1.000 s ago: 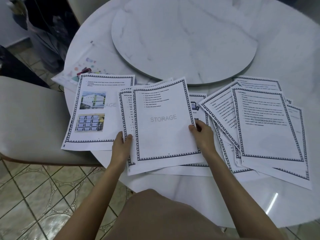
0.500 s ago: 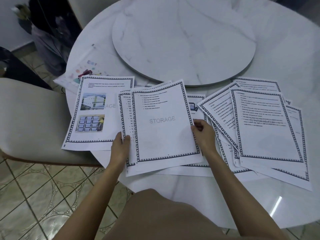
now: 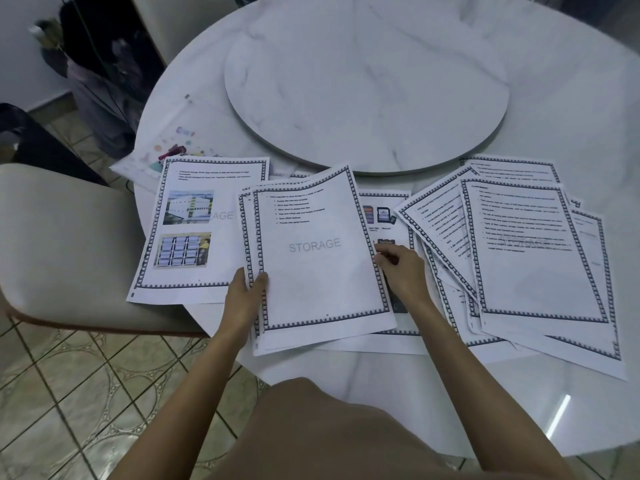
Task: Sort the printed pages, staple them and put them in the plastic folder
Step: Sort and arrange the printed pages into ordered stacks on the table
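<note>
While STORAGE stack (image 3: 318, 258) lies between, left grip (image 3: 247, 292) pinches left edge, right grip (image 3: 401, 268) right edge.

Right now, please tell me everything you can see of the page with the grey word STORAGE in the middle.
The STORAGE page is a white portrait sheet with a dark patterned border, a short bulleted list near the top and a pale grey STORAGE watermark at the centre. It lies topmost on a small stack of similar pages, slightly tilted. The left hand grips its lower left edge, thumb on top; the curled fingers of the right hand touch its right edge.
</note>
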Action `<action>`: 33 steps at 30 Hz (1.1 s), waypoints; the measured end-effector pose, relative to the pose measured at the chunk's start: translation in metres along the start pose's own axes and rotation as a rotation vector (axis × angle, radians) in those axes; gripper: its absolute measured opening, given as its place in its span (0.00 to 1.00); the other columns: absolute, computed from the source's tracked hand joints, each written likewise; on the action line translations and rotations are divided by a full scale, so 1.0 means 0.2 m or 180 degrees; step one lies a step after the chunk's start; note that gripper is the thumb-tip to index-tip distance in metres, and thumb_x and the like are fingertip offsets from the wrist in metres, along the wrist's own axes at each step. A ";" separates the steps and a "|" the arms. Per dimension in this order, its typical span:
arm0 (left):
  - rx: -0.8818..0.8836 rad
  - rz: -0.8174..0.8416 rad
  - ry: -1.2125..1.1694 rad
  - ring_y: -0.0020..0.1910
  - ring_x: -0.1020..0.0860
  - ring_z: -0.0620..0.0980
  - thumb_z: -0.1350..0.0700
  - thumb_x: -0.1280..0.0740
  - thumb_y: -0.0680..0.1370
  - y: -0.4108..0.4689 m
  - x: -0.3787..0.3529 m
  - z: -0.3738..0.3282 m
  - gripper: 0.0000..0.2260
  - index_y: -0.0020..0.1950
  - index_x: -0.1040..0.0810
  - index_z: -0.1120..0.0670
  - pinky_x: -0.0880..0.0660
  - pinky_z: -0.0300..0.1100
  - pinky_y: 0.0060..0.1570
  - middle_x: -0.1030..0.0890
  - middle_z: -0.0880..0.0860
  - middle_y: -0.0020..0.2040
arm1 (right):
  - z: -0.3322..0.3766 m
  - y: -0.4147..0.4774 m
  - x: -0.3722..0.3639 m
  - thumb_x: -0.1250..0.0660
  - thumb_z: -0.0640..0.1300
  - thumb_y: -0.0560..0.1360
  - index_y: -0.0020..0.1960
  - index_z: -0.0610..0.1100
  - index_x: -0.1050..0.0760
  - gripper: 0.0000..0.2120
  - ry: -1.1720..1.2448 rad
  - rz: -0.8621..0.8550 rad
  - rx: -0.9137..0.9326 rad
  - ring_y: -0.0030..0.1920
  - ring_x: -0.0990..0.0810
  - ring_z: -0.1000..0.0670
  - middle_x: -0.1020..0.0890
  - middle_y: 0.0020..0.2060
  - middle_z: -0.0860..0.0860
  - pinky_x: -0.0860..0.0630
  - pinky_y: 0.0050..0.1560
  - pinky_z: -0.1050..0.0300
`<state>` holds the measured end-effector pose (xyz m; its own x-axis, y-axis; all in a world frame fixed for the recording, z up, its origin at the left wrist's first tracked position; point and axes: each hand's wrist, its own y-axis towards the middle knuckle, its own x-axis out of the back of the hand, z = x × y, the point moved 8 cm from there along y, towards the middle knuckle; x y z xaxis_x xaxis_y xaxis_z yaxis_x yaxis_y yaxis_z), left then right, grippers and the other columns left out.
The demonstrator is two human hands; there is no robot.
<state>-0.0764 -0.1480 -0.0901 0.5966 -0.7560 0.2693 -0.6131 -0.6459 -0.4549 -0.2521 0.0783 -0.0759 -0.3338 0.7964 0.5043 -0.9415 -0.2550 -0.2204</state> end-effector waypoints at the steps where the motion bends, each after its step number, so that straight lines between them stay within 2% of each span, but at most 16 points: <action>1: 0.0023 0.0008 0.0001 0.62 0.27 0.55 0.55 0.43 0.81 0.00 0.00 0.01 0.15 0.67 0.33 0.56 0.30 0.47 0.59 0.26 0.54 0.63 | 0.01 0.00 -0.01 0.36 0.36 0.75 0.58 0.40 0.23 0.12 -0.0051 0.0035 0.0038 0.47 0.25 0.53 0.19 0.51 0.45 0.31 0.51 0.68; 4: 0.0021 0.0026 0.0014 0.62 0.27 0.55 0.57 0.43 0.81 0.01 0.00 0.02 0.15 0.67 0.33 0.56 0.30 0.47 0.60 0.26 0.52 0.61 | 0.02 -0.01 -0.04 0.36 0.35 0.75 0.58 0.39 0.23 0.12 -0.0127 0.0104 0.0098 0.43 0.26 0.54 0.20 0.45 0.47 0.34 0.38 0.79; 5: 0.0037 0.0038 0.0042 0.62 0.28 0.54 0.57 0.44 0.81 0.00 0.00 0.02 0.15 0.68 0.34 0.57 0.31 0.47 0.61 0.27 0.52 0.61 | 0.02 -0.01 -0.04 0.36 0.35 0.75 0.58 0.39 0.23 0.12 -0.0125 0.0109 0.0121 0.40 0.26 0.55 0.21 0.44 0.48 0.33 0.37 0.81; 6: 0.0030 0.0044 0.0063 0.63 0.29 0.55 0.56 0.44 0.81 0.00 0.00 0.02 0.16 0.69 0.35 0.57 0.32 0.48 0.63 0.28 0.52 0.63 | 0.02 -0.01 -0.04 0.36 0.36 0.76 0.58 0.40 0.23 0.12 -0.0091 0.0104 0.0136 0.39 0.26 0.57 0.20 0.45 0.49 0.32 0.39 0.81; 8: 0.0076 0.0062 0.0093 0.66 0.31 0.54 0.55 0.45 0.82 0.01 0.00 0.02 0.19 0.72 0.38 0.57 0.35 0.52 0.68 0.31 0.52 0.68 | 0.02 -0.01 -0.03 0.36 0.38 0.76 0.57 0.42 0.22 0.11 0.0050 0.0079 0.0138 0.39 0.24 0.56 0.20 0.44 0.51 0.27 0.46 0.75; 9: 0.0103 0.0056 0.0106 0.67 0.33 0.52 0.55 0.46 0.82 0.00 0.00 0.01 0.20 0.74 0.40 0.57 0.37 0.53 0.70 0.33 0.51 0.70 | 0.01 -0.01 -0.02 0.36 0.39 0.76 0.57 0.43 0.22 0.11 0.0121 0.0042 0.0130 0.40 0.24 0.55 0.20 0.44 0.51 0.26 0.47 0.74; 11: 0.0059 0.0026 0.0144 0.69 0.35 0.52 0.55 0.46 0.82 0.01 0.02 0.01 0.21 0.75 0.43 0.57 0.39 0.52 0.71 0.35 0.51 0.71 | -0.01 -0.01 0.01 0.37 0.38 0.76 0.57 0.42 0.22 0.11 0.0135 -0.0073 0.0127 0.43 0.23 0.54 0.19 0.48 0.49 0.30 0.42 0.80; 14: -0.0176 -0.0063 0.0249 0.66 0.30 0.58 0.57 0.47 0.82 0.02 0.07 -0.01 0.18 0.72 0.38 0.58 0.34 0.52 0.67 0.30 0.58 0.69 | -0.02 -0.02 0.04 0.37 0.36 0.76 0.58 0.41 0.23 0.12 0.0057 -0.0170 0.0212 0.46 0.23 0.54 0.20 0.52 0.46 0.31 0.41 0.81; 16: -0.0332 -0.0152 0.0309 0.62 0.28 0.58 0.59 0.48 0.82 0.01 0.12 -0.05 0.16 0.69 0.35 0.59 0.31 0.50 0.63 0.27 0.59 0.65 | 0.00 -0.03 0.06 0.36 0.36 0.76 0.58 0.41 0.23 0.12 -0.0071 -0.0186 0.0330 0.47 0.24 0.54 0.21 0.53 0.46 0.30 0.44 0.77; 20: -0.0445 -0.0463 0.0178 0.64 0.29 0.58 0.58 0.47 0.82 0.01 0.27 -0.09 0.18 0.72 0.38 0.58 0.33 0.54 0.66 0.28 0.59 0.67 | 0.02 -0.04 0.04 0.35 0.37 0.75 0.63 0.41 0.27 0.16 -0.0500 -0.0071 0.0677 0.56 0.26 0.51 0.24 0.58 0.45 0.40 0.53 0.75; 22: -0.0502 -0.0677 0.0137 0.63 0.29 0.55 0.58 0.46 0.82 0.01 0.35 -0.10 0.18 0.72 0.38 0.60 0.33 0.49 0.65 0.29 0.55 0.66 | 0.02 -0.05 0.00 0.34 0.39 0.75 0.65 0.42 0.30 0.19 -0.0777 0.0110 0.0791 0.62 0.30 0.49 0.27 0.61 0.46 0.43 0.55 0.75; 24: -0.0607 -0.0912 0.0025 0.56 0.29 0.51 0.60 0.47 0.82 -0.02 0.43 -0.14 0.16 0.69 0.36 0.59 0.31 0.39 0.54 0.29 0.52 0.60 | 0.01 -0.05 -0.04 0.33 0.42 0.74 0.68 0.42 0.33 0.23 -0.0986 0.0264 0.0868 0.66 0.34 0.49 0.31 0.65 0.46 0.44 0.62 0.70; 26: -0.0693 -0.1149 -0.0077 0.53 0.30 0.49 0.61 0.47 0.82 -0.04 0.51 -0.17 0.12 0.65 0.34 0.58 0.30 0.38 0.47 0.29 0.52 0.56 | 0.00 -0.06 -0.08 0.32 0.44 0.73 0.70 0.41 0.36 0.27 -0.1211 0.0388 0.0951 0.70 0.37 0.47 0.34 0.69 0.45 0.46 0.68 0.63; 28: -0.0754 -0.1375 -0.0134 0.53 0.30 0.49 0.60 0.47 0.82 -0.05 0.61 -0.17 0.10 0.61 0.33 0.57 0.31 0.42 0.51 0.29 0.55 0.55 | 0.00 -0.08 -0.11 0.33 0.46 0.74 0.72 0.41 0.39 0.30 -0.1410 0.0515 0.1004 0.71 0.40 0.47 0.37 0.71 0.45 0.47 0.70 0.60; 30: -0.0747 -0.1588 -0.0195 0.54 0.30 0.49 0.59 0.47 0.82 -0.04 0.71 -0.15 0.07 0.58 0.34 0.55 0.33 0.41 0.53 0.28 0.56 0.56 | -0.01 -0.09 -0.11 0.33 0.47 0.74 0.73 0.42 0.41 0.31 -0.1472 0.0582 0.0993 0.72 0.42 0.47 0.39 0.72 0.46 0.47 0.71 0.58; 33: -0.0837 -0.1819 -0.0329 0.56 0.29 0.49 0.59 0.47 0.81 -0.02 0.84 -0.13 0.11 0.62 0.33 0.56 0.32 0.41 0.57 0.27 0.58 0.61 | -0.04 -0.10 -0.09 0.33 0.47 0.74 0.72 0.42 0.40 0.31 -0.1473 0.0615 0.0983 0.73 0.43 0.48 0.39 0.72 0.47 0.49 0.71 0.60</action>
<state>0.0125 -0.2749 -0.0209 0.9060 -0.2786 0.3186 -0.2820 -0.9587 -0.0366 -0.2270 0.0737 -0.0860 -0.4210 0.4151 0.8065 -0.8084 -0.5749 -0.1261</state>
